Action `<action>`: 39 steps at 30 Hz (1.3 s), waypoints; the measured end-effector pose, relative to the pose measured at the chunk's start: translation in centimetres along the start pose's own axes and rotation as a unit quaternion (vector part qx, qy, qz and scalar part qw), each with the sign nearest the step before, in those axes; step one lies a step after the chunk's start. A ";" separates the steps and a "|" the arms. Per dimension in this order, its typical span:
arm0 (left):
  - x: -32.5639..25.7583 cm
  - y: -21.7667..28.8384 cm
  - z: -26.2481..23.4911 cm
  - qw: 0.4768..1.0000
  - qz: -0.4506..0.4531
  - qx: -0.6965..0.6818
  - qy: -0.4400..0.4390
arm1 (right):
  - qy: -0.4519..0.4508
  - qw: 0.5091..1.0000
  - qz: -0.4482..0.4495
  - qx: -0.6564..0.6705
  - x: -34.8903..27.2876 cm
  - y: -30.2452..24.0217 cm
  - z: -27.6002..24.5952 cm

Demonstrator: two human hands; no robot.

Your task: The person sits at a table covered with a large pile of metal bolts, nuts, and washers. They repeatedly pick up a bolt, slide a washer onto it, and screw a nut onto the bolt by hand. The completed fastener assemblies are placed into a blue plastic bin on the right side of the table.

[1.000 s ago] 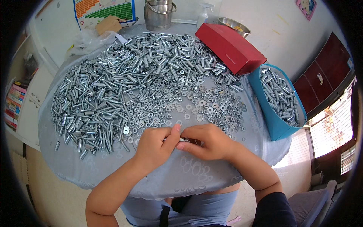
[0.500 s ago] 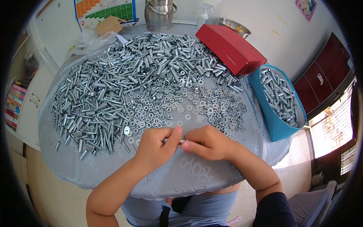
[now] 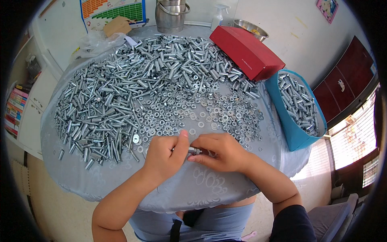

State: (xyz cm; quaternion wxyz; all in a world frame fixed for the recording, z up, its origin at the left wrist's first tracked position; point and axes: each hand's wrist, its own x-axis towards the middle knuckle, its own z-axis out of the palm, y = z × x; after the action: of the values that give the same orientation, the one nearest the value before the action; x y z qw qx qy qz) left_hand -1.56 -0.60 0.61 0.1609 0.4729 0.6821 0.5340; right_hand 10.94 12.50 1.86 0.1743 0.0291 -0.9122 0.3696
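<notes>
- Tabletop, round with a pale blue-grey cloth: nothing shifts on it versus a second ago. We see the same spread of silver sleeves and bolts across the far and left part, and the loose washers and nuts in the middle.
- Blue bin of finished pieces at the right edge and the red box behind it: both unmoved.
- Left hand: it has slid slightly right and closed up, thumb now raised. Its grip is clenched on the near end of a small bolt assembly.
- Right hand: it stays put, fingertips pinching the other end of the same piece.
- The bolt assembly sits between both hands, just above the cloth near the front edge. More of it shows now than before, so we judge the fitting of a nut or washer is under way, not finished.
</notes>
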 end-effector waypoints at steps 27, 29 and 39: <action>0.2 -1.0 0.2 0.952 0.283 0.110 0.041 | -0.197 0.812 0.278 0.474 0.1 -0.4 -0.7; 0.2 -0.8 0.1 0.951 0.283 0.118 0.049 | -0.184 0.812 0.274 0.481 0.1 -0.3 -0.7; 0.3 -0.4 0.0 0.976 0.154 0.135 0.073 | 0.241 0.799 0.229 0.501 -1.3 4.0 -7.5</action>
State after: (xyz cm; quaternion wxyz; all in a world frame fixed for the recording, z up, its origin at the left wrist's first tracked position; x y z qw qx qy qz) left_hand -1.90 -0.31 0.36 -0.0385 0.5491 0.6770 0.4885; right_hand 13.67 20.39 3.76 0.2595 -0.1877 -0.5083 0.7994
